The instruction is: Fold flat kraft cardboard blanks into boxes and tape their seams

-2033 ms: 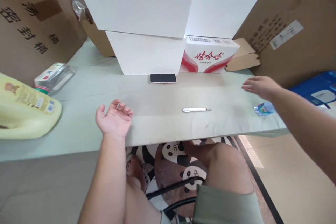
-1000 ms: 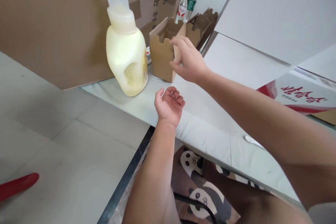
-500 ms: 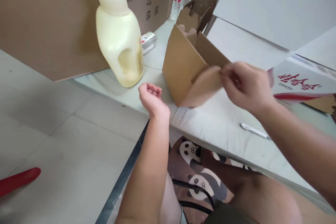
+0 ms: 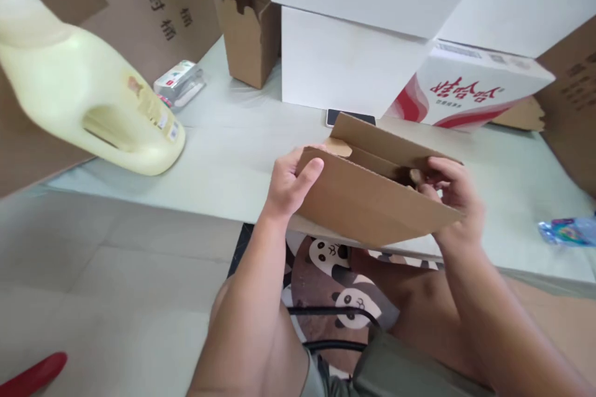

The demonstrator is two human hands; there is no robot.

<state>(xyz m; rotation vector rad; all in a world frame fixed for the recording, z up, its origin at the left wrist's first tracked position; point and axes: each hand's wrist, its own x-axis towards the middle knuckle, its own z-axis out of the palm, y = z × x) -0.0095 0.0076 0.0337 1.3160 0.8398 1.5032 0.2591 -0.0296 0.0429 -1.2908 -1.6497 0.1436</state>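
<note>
A brown cardboard box [image 4: 372, 198] is tilted above the front edge of the table, its open side facing up. My left hand [image 4: 294, 183] grips its left end, with the thumb on the near panel and the fingers behind. At the right end is my right hand [image 4: 454, 198], its fingers bent in over the box's opening and touching a flap inside. Those right fingertips are partly hidden by the cardboard. Behind the box lies a dark flat object with a pale rim [image 4: 350, 118].
A big pale-yellow jug [image 4: 69, 93] stands at the left, beside a clear-wrapped packet [image 4: 179, 84]. Another cardboard box [image 4: 249, 37] is at the back, near white boxes [image 4: 349, 62]. A red-and-white carton [image 4: 465, 90] and a crumpled plastic item [image 4: 568, 231] are at the right.
My left hand, free before, has taken hold of the box's left end. The box has been turned and brought nearer, away from the other cardboard box. The view has swung to the right.
</note>
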